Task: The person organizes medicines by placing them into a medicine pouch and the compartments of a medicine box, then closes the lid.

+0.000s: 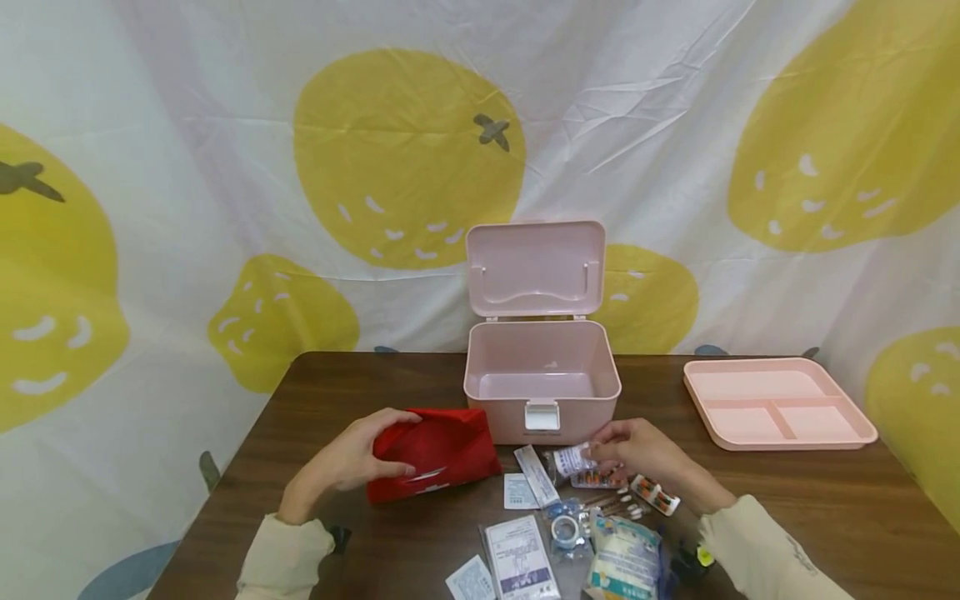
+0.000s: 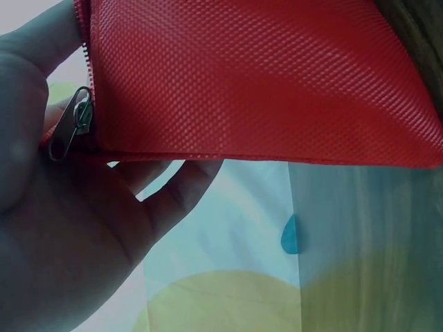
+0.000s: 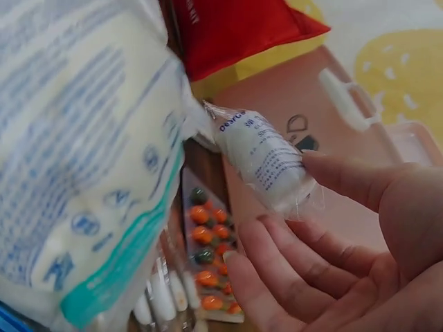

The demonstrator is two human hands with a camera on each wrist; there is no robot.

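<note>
My left hand (image 1: 348, 457) grips the left end of a red zip pouch (image 1: 450, 450), thumb on the near side. In the left wrist view the zipper pull (image 2: 73, 124) hangs beside the palm. My right hand (image 1: 648, 457) pinches one end of a plastic-wrapped bandage roll (image 3: 263, 155), in front of the pink box (image 1: 495, 421). Just under the roll lie blister packs of orange-and-green capsules (image 3: 208, 242). Cotton swabs (image 1: 618, 502), a roll of tape (image 1: 565, 531) and a white packet strip (image 1: 537, 475) lie around them on the table.
The pink box's lid (image 1: 536, 267) stands raised behind it. A pink divided tray (image 1: 780, 404) sits at the right. Nearer the front edge are a flat white packet (image 1: 519, 557), a small square sachet (image 1: 471, 579) and a bulky plastic-wrapped pack (image 1: 624, 558).
</note>
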